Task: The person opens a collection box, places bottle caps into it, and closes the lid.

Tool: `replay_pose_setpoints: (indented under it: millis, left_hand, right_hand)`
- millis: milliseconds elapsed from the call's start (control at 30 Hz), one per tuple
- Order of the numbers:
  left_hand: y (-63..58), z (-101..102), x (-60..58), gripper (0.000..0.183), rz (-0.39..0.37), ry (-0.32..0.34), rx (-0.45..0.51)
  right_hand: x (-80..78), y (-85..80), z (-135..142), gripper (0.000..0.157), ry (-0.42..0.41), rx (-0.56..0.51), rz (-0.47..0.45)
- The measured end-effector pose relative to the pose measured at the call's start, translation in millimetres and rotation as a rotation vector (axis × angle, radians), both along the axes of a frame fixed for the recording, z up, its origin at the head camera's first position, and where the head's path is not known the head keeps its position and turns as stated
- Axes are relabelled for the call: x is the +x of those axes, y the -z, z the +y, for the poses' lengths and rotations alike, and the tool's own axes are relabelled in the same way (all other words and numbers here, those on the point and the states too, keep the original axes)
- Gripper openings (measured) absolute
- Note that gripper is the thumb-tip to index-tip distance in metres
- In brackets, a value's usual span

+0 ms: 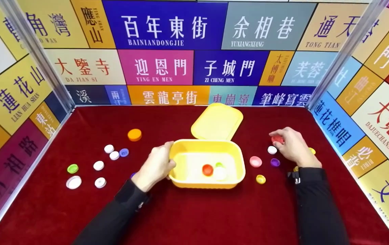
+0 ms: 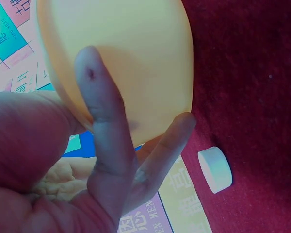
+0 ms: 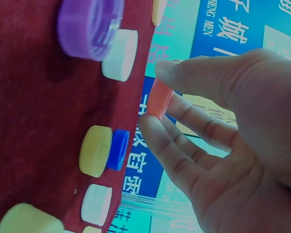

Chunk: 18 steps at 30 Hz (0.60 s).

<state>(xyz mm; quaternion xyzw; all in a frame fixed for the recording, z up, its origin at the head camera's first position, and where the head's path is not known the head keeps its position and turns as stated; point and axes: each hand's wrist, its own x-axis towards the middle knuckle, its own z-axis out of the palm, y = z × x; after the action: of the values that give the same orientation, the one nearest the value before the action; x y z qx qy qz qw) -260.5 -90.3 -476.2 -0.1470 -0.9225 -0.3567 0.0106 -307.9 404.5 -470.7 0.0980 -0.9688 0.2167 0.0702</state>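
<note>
A yellow plastic box [image 1: 208,185] stands on the red cloth, with a red cap [image 1: 207,169], a white cap [image 1: 220,173] and a green cap [image 1: 219,165] inside. My left hand [image 1: 156,164] grips the box by its left end; fingers lie along the outer wall [image 2: 140,63] in the left wrist view. To the right of the box, my right hand [image 1: 291,145] pinches a red bottle cap [image 3: 160,99] between thumb and fingertips, raised above the cloth. Just below that hand are a white cap [image 1: 272,150] and a purple cap [image 1: 275,162].
The yellow lid [image 1: 217,121] lies behind the box. At left are an orange cap [image 1: 134,135], a green cap [image 1: 72,168] and several white caps. A pink cap [image 1: 255,161] and a yellow cap [image 1: 260,179] lie right of the box. Printed panels [image 1: 160,68] wall the table.
</note>
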Motion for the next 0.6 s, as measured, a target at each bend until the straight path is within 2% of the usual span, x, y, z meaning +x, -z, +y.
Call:
replay_pose_setpoints:
  millis: [100, 333, 600]
  left_hand:
    - [0.8, -0.6, -0.1, 0.066, 0.020, 0.007, 0.000]
    - [2.1, -0.7, 0.2, 0.067, 0.011, 0.001, 0.003]
    - [0.8, -0.3, 0.3, 0.068, 0.014, -0.002, 0.000]
  right_hand:
    - [0.5, -3.7, -4.1, 0.034, -0.005, -0.003, 0.024]
    - [5.0, -15.9, -16.3, 0.034, -0.024, -0.011, 0.050]
    - [10.9, -29.8, -35.3, 0.035, -0.042, -0.017, 0.047]
